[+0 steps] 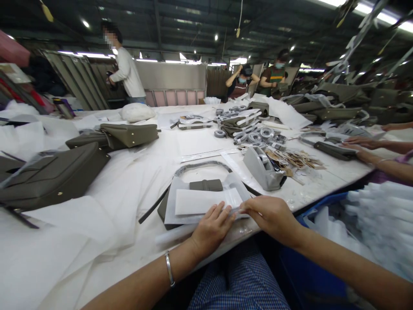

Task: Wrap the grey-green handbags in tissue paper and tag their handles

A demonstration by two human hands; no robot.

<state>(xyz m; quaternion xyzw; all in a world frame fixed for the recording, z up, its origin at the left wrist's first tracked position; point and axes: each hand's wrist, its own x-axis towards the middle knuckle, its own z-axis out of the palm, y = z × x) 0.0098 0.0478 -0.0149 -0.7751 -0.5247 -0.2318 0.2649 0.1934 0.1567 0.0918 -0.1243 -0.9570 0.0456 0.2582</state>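
Observation:
An olive-grey handbag (197, 202) lies flat at the near edge of the white table (135, 181), partly wrapped in clear film and white paper. My left hand (211, 230) presses on the near edge of the wrapping, fingers curled on it. My right hand (271, 215) pinches the same wrapping edge from the right, fingertips meeting the left hand's. The bag's strap (201, 165) arcs behind it. A grey tape dispenser (263, 168) stands just right of the bag.
More olive bags (54, 176) (129, 134) lie at left. Several tape rolls (254, 135) and paper scraps (293, 159) sit at centre right. Another person's hands (361, 146) work at right. People stand at the far side. A blue bin (325, 275) with white wrapping is at my right.

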